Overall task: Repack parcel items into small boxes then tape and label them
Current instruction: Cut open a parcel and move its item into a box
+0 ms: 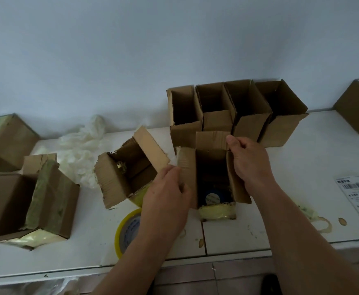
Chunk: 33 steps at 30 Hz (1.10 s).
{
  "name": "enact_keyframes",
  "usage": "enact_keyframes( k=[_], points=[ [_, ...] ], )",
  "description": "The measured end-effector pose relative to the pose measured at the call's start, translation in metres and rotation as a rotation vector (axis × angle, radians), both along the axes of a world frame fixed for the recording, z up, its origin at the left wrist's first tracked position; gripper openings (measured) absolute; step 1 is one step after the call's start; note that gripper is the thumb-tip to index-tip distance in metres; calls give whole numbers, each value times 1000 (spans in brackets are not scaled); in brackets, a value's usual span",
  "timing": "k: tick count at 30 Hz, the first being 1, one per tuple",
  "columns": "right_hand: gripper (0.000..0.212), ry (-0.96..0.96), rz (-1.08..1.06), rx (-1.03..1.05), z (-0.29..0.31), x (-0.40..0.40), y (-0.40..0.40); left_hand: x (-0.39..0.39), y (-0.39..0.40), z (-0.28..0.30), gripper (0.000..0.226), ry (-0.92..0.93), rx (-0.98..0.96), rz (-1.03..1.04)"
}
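A small open cardboard box (pixel 213 141) stands on the white table in front of me, with a dark item bearing a round blue label (pixel 212 198) inside. My left hand (pixel 165 192) grips the box's left flap. My right hand (pixel 249 162) pinches the top of its right flap, thumb up near the back flap. A roll of yellow tape (pixel 124 233) lies just left of my left forearm. Shipping labels (pixel 357 194) lie flat at the right.
A row of several open cardboard boxes (pixel 236 111) stands against the wall behind. A torn open box (pixel 129 167) lies to the left, with more torn taped boxes (pixel 31 201) at far left. Crumpled white wrap (pixel 82 150) sits behind them. A closed box (pixel 357 107) stands at far right.
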State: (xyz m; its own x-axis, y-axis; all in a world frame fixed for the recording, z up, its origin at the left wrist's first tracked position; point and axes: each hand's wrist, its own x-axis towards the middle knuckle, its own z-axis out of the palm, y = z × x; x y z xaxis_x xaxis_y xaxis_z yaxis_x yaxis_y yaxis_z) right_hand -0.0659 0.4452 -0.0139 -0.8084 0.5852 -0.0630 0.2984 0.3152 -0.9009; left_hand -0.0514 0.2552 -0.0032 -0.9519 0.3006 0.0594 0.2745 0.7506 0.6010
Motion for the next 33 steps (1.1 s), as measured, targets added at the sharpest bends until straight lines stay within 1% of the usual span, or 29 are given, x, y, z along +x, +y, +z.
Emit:
enact_keyframes(
  k=[2,3,5,7,8,10,13,15,16,19,20,23,26,27,29,33],
  points=[
    [29,-2,-9,-33,-2,-1,0,-4,0,-2,28,-48,9,0],
    [28,-8,-18,-53,-3,-2,1,-5,1,-5,34,-108,-10,-10],
    [25,-26,-33,-77,-4,-4,1,-6,4,-11,52,-232,-48,-20],
    [25,-20,-33,-80,-5,-3,2,-7,8,-14,61,-342,-39,-23],
    [24,-14,-23,-77,-6,-2,2,-7,9,-14,60,-390,-13,-23],
    [17,-14,22,-78,-6,2,0,-7,13,-12,49,-439,67,-19],
    [17,-10,58,-140,-5,8,5,-2,19,-7,25,-394,121,-31],
    [10,21,29,-188,2,13,10,2,23,0,17,-322,121,-38],
    [8,40,20,-217,5,16,13,3,24,4,19,-282,126,-36],
    [9,58,37,-272,9,21,13,3,21,8,37,-225,132,-5],
    [9,57,50,-289,8,21,11,3,18,9,38,-206,118,7],
    [6,38,61,-339,0,18,1,2,12,5,30,-144,66,45],
    [34,22,66,-362,-8,10,-14,-3,6,-2,30,-103,-14,88],
    [38,17,67,-353,-10,7,-19,-6,4,-5,31,-98,-36,103],
    [40,17,80,-339,-14,1,-27,-11,1,-13,33,-82,-67,136],
    [44,19,112,-254,-12,-4,-37,-19,-3,-20,25,-26,-164,178]
  ],
)
